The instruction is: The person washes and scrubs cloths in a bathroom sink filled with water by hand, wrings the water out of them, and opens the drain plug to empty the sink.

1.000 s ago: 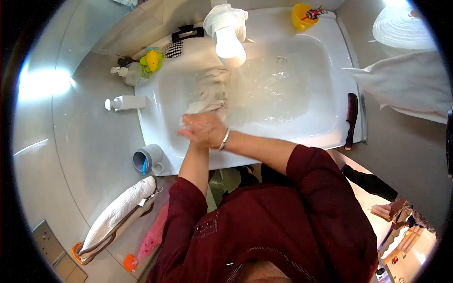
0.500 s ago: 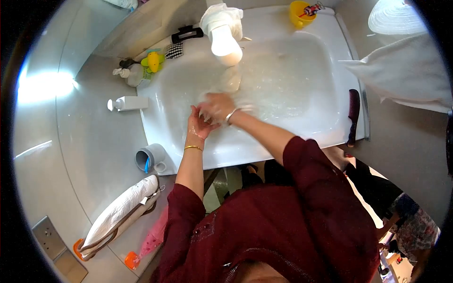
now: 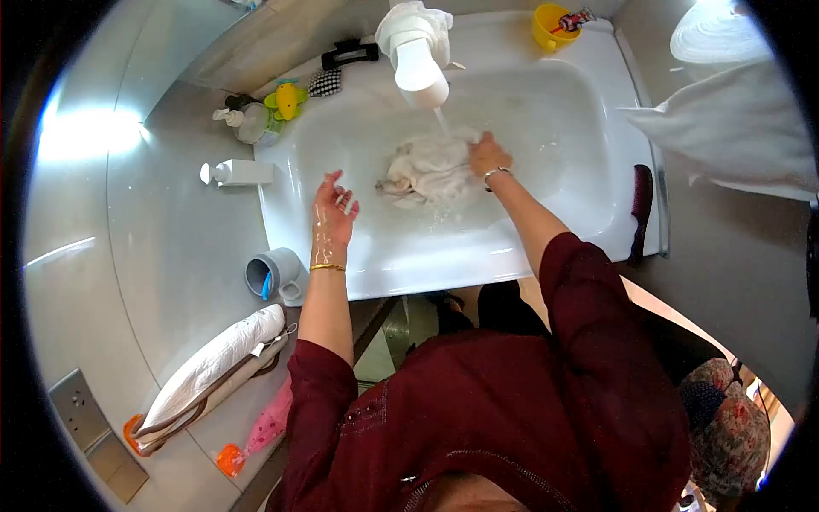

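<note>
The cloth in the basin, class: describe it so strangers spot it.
Start at the big white basin. Below its running tap, by the right hand, lies a crumpled white cloth. Unlike the white sheet hanging at right, it lies in water.

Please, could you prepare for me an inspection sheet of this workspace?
Surface: white sink, holding water.
Job's things: white cloth, wet and bunched, in the water near the running tap.
Clutter: comb, yellow cup, grey mug and pump bottle around the sink.
Left hand: fingers loosely curled, over the sink's left side, holding nothing.
Right hand: at the cloth's right edge; grip unclear.
Cables: nothing seen at the sink.
Surroundings: white towel and white roll at right.
</note>
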A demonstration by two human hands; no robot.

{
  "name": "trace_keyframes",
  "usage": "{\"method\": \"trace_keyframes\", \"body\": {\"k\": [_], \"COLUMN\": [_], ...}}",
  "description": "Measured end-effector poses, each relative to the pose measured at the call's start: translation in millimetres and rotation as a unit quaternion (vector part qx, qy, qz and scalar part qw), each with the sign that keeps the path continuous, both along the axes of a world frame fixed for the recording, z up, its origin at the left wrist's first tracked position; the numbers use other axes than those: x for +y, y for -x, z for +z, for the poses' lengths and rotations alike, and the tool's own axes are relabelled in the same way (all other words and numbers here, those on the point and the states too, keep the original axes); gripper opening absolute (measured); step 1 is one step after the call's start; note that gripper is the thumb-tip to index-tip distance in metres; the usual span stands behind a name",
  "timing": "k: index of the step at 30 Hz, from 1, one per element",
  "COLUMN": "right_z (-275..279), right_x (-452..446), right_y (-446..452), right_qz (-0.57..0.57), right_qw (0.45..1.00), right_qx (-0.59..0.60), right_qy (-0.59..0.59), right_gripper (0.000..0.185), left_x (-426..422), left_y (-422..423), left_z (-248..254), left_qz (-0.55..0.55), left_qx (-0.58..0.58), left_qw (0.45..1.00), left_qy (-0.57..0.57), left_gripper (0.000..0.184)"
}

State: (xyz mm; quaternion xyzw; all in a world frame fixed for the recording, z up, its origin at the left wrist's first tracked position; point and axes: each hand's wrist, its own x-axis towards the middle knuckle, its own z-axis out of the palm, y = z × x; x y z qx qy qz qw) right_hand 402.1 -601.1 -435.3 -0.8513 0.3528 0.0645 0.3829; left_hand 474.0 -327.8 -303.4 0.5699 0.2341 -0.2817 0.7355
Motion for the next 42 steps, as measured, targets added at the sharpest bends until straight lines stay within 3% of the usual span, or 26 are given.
{"method": "trace_keyframes", "body": {"k": [1,2,4,6,7,10,12,13,15,18,19,20,21,22,23,25,27,28,29,31,32,35,37,39,41,42], "right_z": [13.3,26.1,130.9,147.0,174.4,157.0,106.1,60.4,87.8,-3.9,-12.1,62.7,72.8,107.7,148.8,201.0,158.6,128.1,97.9,52.8,-4.1,18.8,71.2,103.4,154.7,149.6], "right_x": [8.5,29.7,76.8,125.5,137.5,154.3,94.8,59.7,19.7,15.5,37.3,61.6,93.9,119.9,143.8,166.0,147.0,129.0,91.8,20.4,7.6,16.1,61.5,118.7,162.8,162.9], "right_y": [-5.6,-7.2,-6.0,-7.1,0.3,4.2,-2.6,-6.1,14.3,-7.8,-24.1,-19.0,-21.4,-16.4,-10.1,2.6,-4.7,-10.3,-13.6,0.1,2.1,1.0,-0.3,-0.5,9.3,4.3], "right_qz": [0.01,0.029,0.116,0.154,0.191,0.17,0.227,0.189,0.138,0.107,0.084,0.192,0.192,0.27,0.149,0.146,0.179,0.191,0.173,0.172,0.05,0.015,0.151,0.263,0.183,0.212], "right_qw": [0.998,0.995,0.976,0.93,0.913,0.852,0.902,0.924,0.956,0.97,0.989,0.973,0.955,0.897,0.913,0.923,0.905,0.879,0.881,0.961,0.959,0.995,0.975,0.91,0.899,0.895], "right_qx": [0.023,-0.032,-0.105,-0.248,-0.302,-0.488,-0.299,-0.251,-0.03,-0.095,-0.078,-0.113,-0.228,-0.331,-0.365,-0.309,-0.385,-0.418,-0.4,-0.056,-0.046,0.027,-0.146,-0.313,-0.345,-0.381], "right_qy": [-0.059,-0.09,-0.154,-0.225,-0.195,0.086,0.213,0.22,0.257,0.196,0.095,0.066,-0.006,0.108,-0.106,-0.177,0.025,0.125,0.183,0.211,0.276,0.095,0.066,0.07,-0.198,-0.098], "right_gripper": [0.048,0.054,0.067,0.047,0.039,0.022,0.017,0.016,0.022,0.026,0.024,0.018,0.018,0.02,0.018,0.014,0.014,0.015,0.018,0.016,0.023,0.031,0.032,0.026,0.023,0.019], "left_x": [0.4,-4.6,-26.6,-43.9,-45.9,-47.6,-52.5,-52.4,-29.8,1.4,-4.8,-13.0,-20.4,-23.7,-26.4,-29.4,-27.8,-30.1,-32.5,-46.3,-26.3,-10.2,-8.9,-32.5,-39.8,-42.1], "left_y": [4.5,9.8,18.2,22.4,20.7,15.8,19.8,20.9,18.6,16.2,16.3,20.1,21.0,16.6,12.8,5.5,4.3,7.0,10.0,29.8,22.4,27.7,24.3,28.7,30.4,30.5], "left_z": [2.8,1.9,4.0,-2.1,-14.7,-45.3,-21.8,-6.6,8.6,8.1,9.9,8.4,6.8,-9.8,-25.3,-57.8,-80.5,-67.3,-53.7,27.1,5.7,22.5,8.9,0.7,-11.4,-19.0], "left_qz": [0.005,-0.022,-0.04,-0.063,-0.074,-0.066,-0.006,0.016,-0.006,-0.059,-0.031,0.0,0.03,-0.005,-0.029,-0.077,-0.119,-0.111,-0.103,-0.019,-0.085,-0.093,-0.061,-0.01,-0.001,0.002], "left_qx": [0.041,0.091,0.14,0.164,0.15,0.106,0.136,0.144,0.135,0.121,0.134,0.149,0.163,0.14,0.083,-0.032,-0.145,-0.125,-0.106,0.091,0.037,0.028,0.069,0.129,0.14,0.144], "left_qw": [0.999,0.995,0.984,0.97,0.964,0.962,0.978,0.98,0.975,0.976,0.981,0.983,0.984,0.984,0.987,0.982,0.962,0.967,0.973,0.99,0.981,0.993,0.994,0.989,0.979,0.971], "left_qy": [-0.019,0.044,0.101,0.166,0.207,0.242,0.158,0.137,0.174,0.173,0.139,0.104,0.068,0.113,0.132,0.169,0.2,0.19,0.18,0.104,0.172,0.062,0.061,0.072,0.15,0.189], "left_gripper": [0.044,0.048,0.05,0.049,0.047,0.043,0.04,0.039,0.045,0.055,0.056,0.058,0.059,0.058,0.058,0.058,0.057,0.056,0.055,0.053,0.057,0.062,0.065,0.069,0.06,0.056]}}
